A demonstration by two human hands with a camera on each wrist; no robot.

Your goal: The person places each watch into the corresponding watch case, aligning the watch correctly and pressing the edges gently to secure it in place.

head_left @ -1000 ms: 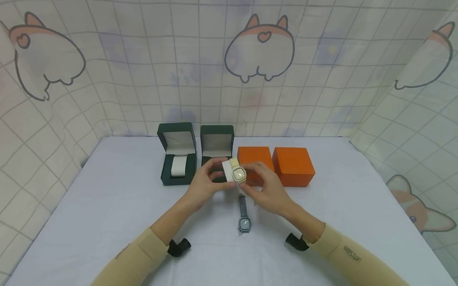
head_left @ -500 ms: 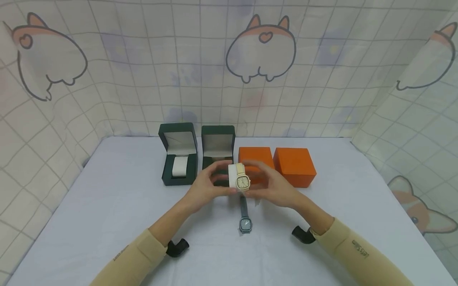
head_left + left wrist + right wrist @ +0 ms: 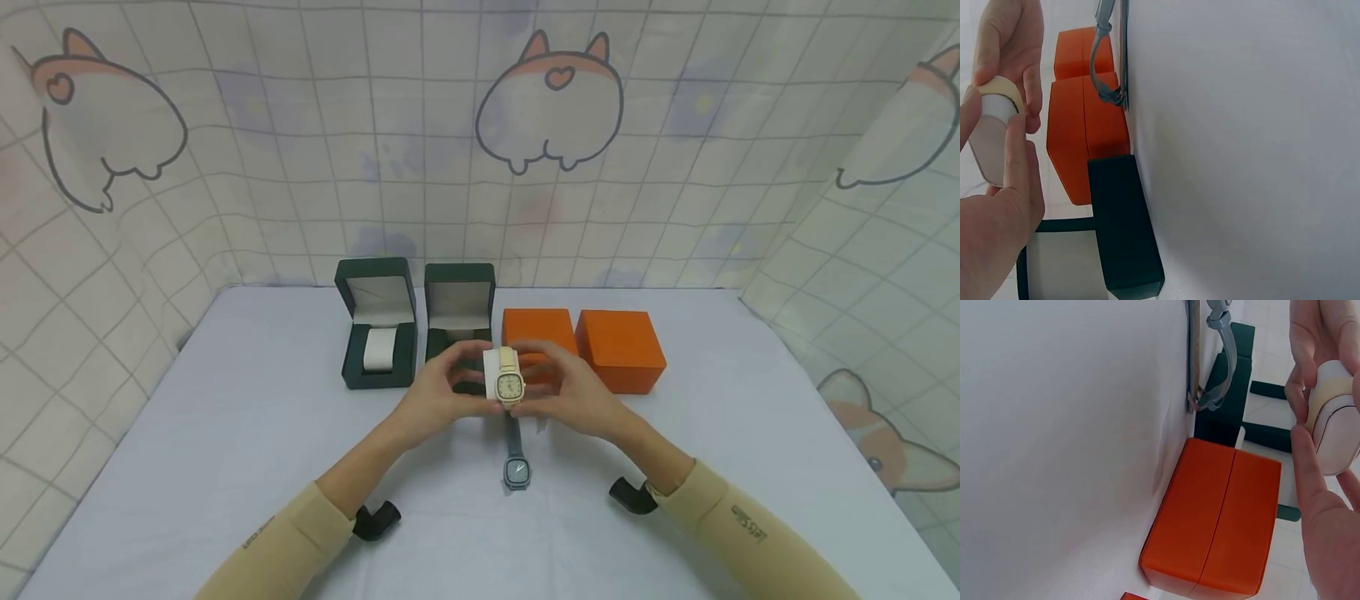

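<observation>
A cream watch is wrapped round a white watch cushion, held up above the table between both hands. My left hand grips the cushion by its left end, thumb below and fingers above. From the other side my right hand pinches the watch and the cushion's right end. In the right wrist view the cream strap runs round the white cushion. A grey-blue watch lies on the table just in front of the hands.
Behind stand two open dark green watch boxes; the left box contains a white cushion, and the right box is partly hidden by my left hand. Beside them are two closed orange boxes, one partly covered by my right hand, the other farther right.
The cushion and cream watch have turned from a tilt to upright and shifted slightly right and nearer. My right hand has moved a little right and changed its hold. The grey-blue watch stays put.
</observation>
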